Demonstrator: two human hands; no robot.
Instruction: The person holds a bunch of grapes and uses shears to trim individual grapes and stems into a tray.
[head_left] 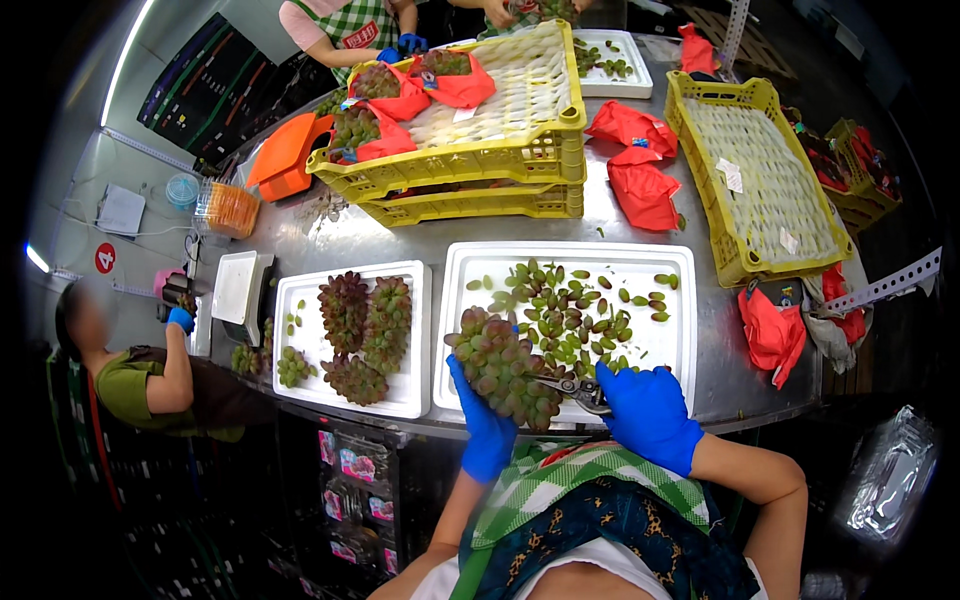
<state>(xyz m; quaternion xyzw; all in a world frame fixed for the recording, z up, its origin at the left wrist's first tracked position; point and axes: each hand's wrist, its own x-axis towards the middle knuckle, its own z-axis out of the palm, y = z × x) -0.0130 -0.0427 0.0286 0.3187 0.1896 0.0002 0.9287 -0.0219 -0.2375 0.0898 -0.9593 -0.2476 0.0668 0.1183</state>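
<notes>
My left hand, in a blue glove, holds up a bunch of green-red grapes over the near edge of a white tray. In my blue-gloved right hand is a pair of small scissors, their tips at the bunch's lower right. Several loose cut grapes lie scattered across that tray.
A second white tray at the left carries three grape bunches. Stacked yellow crates with red bags stand behind, another yellow crate at the right, red bags between. A scale and other workers' gloved hands are at the left and far side.
</notes>
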